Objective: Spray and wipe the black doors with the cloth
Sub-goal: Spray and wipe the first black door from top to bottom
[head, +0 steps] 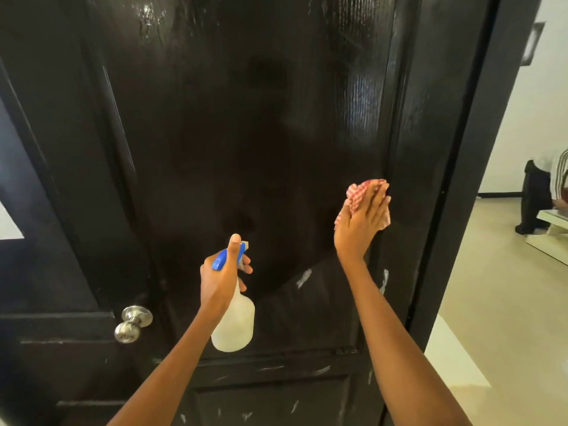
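R hand (364, 215) flat, pressing checked cloth (356, 195) on black door (230, 133) panel's right edge; unwiped streaks lie below it. L hand (219, 279) grips spray bottle (235, 321), nozzle toward door, mid-panel.

Black door (246, 133) fills most of view; big centre panel flat & unobstructed, free to sweep across. Raised mouldings along panel edges L & R, horizontal rail below w/ lower panel under it. Right hand (362, 219) presses cloth (353, 195) flat at panel's R edge, against the moulding. Left hand (221, 278) grips spray bottle (235, 324) in front of lower-centre panel, blocks that patch. Metal knob (133, 324) sticks out lower L, near the bottle but apart. Door frame (455, 179) just R of door; past it open floor (491, 287), a person (538, 192) & low table (553, 222) far R.
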